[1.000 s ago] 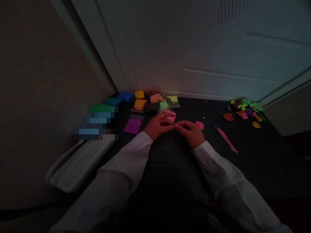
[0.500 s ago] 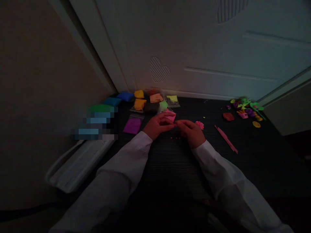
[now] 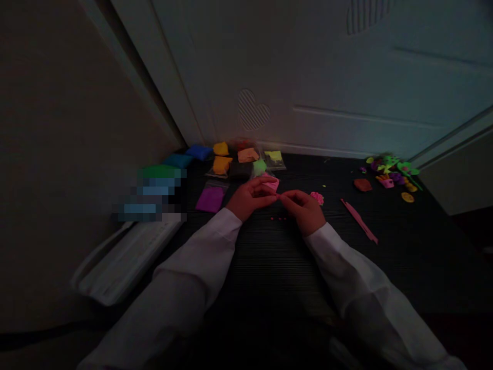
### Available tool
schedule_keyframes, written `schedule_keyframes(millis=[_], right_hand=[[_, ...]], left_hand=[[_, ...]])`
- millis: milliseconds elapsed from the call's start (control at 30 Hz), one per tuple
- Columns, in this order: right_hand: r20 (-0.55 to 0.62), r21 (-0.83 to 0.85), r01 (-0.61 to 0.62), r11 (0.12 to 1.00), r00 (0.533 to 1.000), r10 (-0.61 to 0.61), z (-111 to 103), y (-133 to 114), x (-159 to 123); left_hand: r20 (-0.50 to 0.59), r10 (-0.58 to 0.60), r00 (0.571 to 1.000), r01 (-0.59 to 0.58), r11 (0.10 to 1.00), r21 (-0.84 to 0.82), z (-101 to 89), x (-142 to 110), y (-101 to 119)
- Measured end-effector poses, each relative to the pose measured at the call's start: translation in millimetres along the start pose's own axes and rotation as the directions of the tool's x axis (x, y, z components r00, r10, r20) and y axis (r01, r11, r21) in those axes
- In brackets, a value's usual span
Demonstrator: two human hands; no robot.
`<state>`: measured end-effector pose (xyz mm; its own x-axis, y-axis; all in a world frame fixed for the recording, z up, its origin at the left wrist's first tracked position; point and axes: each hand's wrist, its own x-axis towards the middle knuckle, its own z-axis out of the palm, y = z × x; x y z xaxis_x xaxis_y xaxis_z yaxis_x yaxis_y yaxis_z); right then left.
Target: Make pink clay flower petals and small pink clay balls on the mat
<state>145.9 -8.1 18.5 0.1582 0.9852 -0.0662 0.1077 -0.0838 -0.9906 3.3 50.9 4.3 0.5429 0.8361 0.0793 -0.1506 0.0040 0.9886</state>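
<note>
My left hand [image 3: 252,198] and my right hand [image 3: 304,209] meet fingertip to fingertip above the dark table. Between them is a small piece of pink clay [image 3: 279,197], pinched by the thumb and fingers of both. Just below lie several tiny pink balls [image 3: 280,219] in a row. A pink packet of clay [image 3: 272,182] shows partly behind my left fingers. To the right of my right hand sits a bumpy pink clay piece [image 3: 317,198]. Farther right lie pink modelling tools [image 3: 359,221].
Clay packets line the back left, among them a purple one [image 3: 210,199], an orange one [image 3: 222,165] and a blue one [image 3: 198,152]. A white power strip [image 3: 131,262] lies at left. Coloured clay figures [image 3: 396,172] and a red-brown lump [image 3: 362,185] are at right. A white panel [image 3: 215,77] rises behind.
My fingertips have shifted very slightly around the pink clay, which shows a little more between them. Everything else stays where it was.
</note>
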Motion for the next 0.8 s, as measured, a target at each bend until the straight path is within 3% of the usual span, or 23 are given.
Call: schedule_keyframes(millis=[167, 800], right_hand=[[0.000, -0.047, 0.073, 0.996, 0.997, -0.073, 1.2, 2.6, 0.6], [-0.014, -0.211, 0.159, 0.965, 0.986, -0.165, -0.9, 8.0, 2.0]], left_hand=[[-0.018, -0.006, 1.000, 0.006, 1.000, 0.029, 1.1, 0.0, 0.1], [0.034, -0.024, 0.999, 0.023, 0.999, 0.029, 3.1, -0.1, 1.1]])
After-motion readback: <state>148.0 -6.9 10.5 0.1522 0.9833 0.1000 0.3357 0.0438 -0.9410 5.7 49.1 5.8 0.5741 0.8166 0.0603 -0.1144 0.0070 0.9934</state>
